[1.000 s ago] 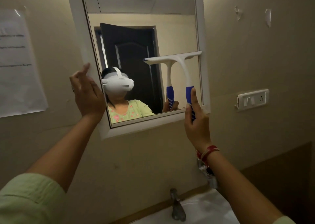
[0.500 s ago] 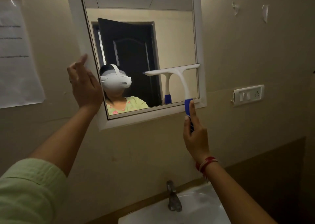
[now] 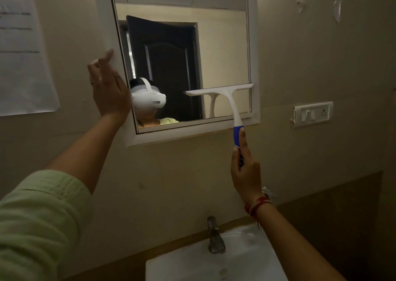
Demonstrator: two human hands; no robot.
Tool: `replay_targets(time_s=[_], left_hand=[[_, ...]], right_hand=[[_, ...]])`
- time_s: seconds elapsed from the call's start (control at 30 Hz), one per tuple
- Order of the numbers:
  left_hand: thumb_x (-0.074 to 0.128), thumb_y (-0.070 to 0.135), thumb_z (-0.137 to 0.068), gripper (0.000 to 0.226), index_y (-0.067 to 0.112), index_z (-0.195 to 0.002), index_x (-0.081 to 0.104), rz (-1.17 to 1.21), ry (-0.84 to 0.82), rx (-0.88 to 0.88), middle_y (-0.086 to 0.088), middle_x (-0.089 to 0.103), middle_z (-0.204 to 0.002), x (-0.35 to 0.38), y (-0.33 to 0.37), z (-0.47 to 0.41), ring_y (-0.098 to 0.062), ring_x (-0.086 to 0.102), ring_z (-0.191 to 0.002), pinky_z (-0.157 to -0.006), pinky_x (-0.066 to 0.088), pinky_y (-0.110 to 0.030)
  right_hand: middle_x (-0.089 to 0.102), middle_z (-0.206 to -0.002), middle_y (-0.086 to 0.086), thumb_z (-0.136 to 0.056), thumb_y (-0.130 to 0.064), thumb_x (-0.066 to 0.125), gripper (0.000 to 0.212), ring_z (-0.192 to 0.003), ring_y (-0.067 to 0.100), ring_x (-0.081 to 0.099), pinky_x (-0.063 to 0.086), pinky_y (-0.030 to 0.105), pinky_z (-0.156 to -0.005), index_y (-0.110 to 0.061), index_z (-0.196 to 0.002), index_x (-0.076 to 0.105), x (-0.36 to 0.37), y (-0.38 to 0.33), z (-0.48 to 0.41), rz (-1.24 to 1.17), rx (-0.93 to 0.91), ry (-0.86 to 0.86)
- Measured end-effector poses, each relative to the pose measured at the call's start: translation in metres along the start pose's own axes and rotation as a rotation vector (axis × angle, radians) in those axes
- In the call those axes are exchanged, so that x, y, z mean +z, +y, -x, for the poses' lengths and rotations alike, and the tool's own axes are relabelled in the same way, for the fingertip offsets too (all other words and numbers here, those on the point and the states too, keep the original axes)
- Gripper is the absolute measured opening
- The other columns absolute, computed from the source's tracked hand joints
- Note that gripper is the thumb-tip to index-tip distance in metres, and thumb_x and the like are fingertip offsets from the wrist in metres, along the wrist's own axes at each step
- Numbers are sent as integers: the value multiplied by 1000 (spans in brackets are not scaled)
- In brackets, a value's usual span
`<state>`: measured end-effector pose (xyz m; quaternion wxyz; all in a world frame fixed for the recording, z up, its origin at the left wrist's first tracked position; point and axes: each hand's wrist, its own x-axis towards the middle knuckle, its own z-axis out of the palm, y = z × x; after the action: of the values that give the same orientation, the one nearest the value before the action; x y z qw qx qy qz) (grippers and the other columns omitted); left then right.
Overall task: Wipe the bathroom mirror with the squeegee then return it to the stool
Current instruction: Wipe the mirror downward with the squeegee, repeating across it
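Note:
A white-framed mirror [image 3: 255, 45] hangs on the beige wall ahead. My right hand [image 3: 245, 171] grips the blue handle of a white squeegee [image 3: 230, 97], whose blade lies across the glass near the lower right corner. My left hand [image 3: 108, 89] presses against the mirror's left frame edge, fingers partly bent. The stool is out of sight.
Below the mirror sits a white sink [image 3: 252, 259] with a metal tap [image 3: 215, 235]. A switch plate [image 3: 314, 113] is on the wall to the right. A paper sheet [image 3: 21, 51] hangs at the left. Two small hooks [image 3: 337, 10] sit high on the right.
My right hand has drawn the squeegee down the right side of the glass, from mid height to just above the bottom frame. My left hand stayed on the left frame.

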<state>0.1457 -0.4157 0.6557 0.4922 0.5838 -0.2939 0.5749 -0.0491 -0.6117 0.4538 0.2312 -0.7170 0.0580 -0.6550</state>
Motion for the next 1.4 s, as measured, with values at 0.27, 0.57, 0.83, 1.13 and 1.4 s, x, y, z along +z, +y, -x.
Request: replay_targets(time_s=[0.27,0.57,0.83,1.13,1.4], left_hand=[[25,13,-96,43,16,-133,46,1,1,18,-19,48,-123,0,-1,0,-25,51,-107,-81,31,-11],[22,18,-95,46,18,-134,45,-26,-5,29,-18,49,-123,0,-5,-2,-23,52,-106,-79,34,-15],[25,14,-92,47,16,-134,46,-23,-23,18,-17,48,-125,-2,-3,-2,-25,51,-108,-84,37,-18],[27,14,-92,46,19,-134,45,18,-52,-19,-19,48,-124,-5,0,-2,-30,51,-108,-84,40,-30],[26,14,-93,46,18,-134,46,24,-52,-25,-21,48,-122,-4,2,-1,-29,52,-105,-80,43,-33]], right_hand=[[44,-65,-7,-95,-28,36,51,-49,4,40,39,13,-48,-34,-142,14,2,7,25,-5,15,-6],[45,-65,-2,-96,-14,42,55,-51,12,43,44,26,-49,-29,-142,14,7,-3,47,5,87,19],[40,-61,-10,-96,-24,39,50,-48,7,40,40,18,-47,-26,-143,18,-5,-8,59,81,127,10],[47,-71,-17,-94,-13,46,55,-59,2,54,42,5,-51,-26,-141,21,-20,-19,53,-34,173,-15],[54,-82,-11,-94,-14,45,51,-56,4,51,45,10,-50,-22,-141,27,-32,-35,19,-137,150,67]])
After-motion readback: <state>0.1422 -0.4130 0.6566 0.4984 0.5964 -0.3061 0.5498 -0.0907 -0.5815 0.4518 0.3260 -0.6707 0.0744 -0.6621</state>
